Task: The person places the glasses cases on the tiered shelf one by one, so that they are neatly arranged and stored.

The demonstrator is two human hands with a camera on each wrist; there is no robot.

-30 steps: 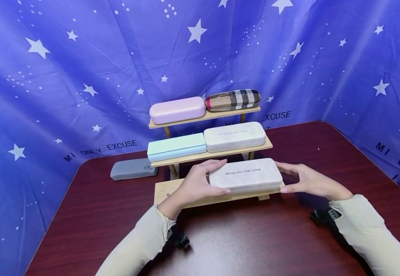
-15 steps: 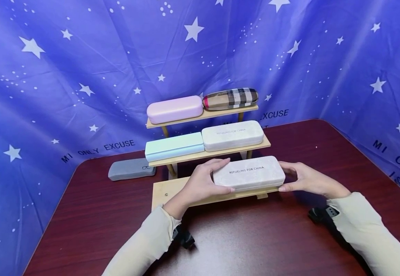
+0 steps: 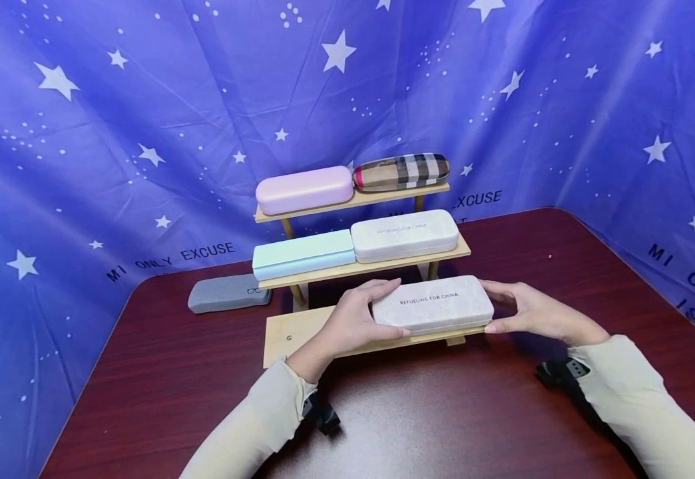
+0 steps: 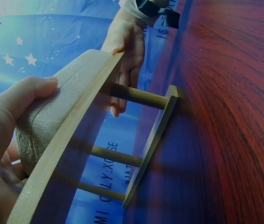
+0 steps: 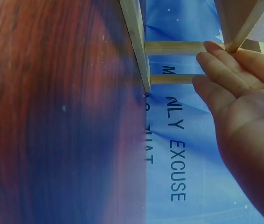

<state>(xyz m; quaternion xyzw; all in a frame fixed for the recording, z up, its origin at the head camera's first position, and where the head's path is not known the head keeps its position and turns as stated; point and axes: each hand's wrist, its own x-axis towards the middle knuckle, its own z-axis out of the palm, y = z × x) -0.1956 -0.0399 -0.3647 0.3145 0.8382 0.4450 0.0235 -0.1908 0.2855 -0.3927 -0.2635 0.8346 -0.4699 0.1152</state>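
A white marbled glasses case (image 3: 431, 303) lettered "REFUELING FOR CHINA" lies on the right part of the lowest shelf (image 3: 299, 326) of a wooden stand. My left hand (image 3: 353, 319) grips its left end, thumb along the front and fingers behind. The thumb (image 4: 43, 88) presses the case's side in the left wrist view. At the other end, my right hand (image 3: 539, 313) touches the corner of the case and shelf with its thumb and index finger. Its other fingers (image 5: 225, 74) stretch out straight beside the shelf end in the right wrist view.
The middle shelf bears a pale mint case (image 3: 302, 256) and another white case (image 3: 404, 236). On top sit a pink case (image 3: 305, 189) and a plaid case (image 3: 401, 173). A grey case (image 3: 228, 294) lies on the dark red table (image 3: 419, 419), left of the stand.
The white case and my left hand have shifted slightly right along the lowest shelf. The case has sunk a little since half a second ago. My right hand has stayed nearly still.
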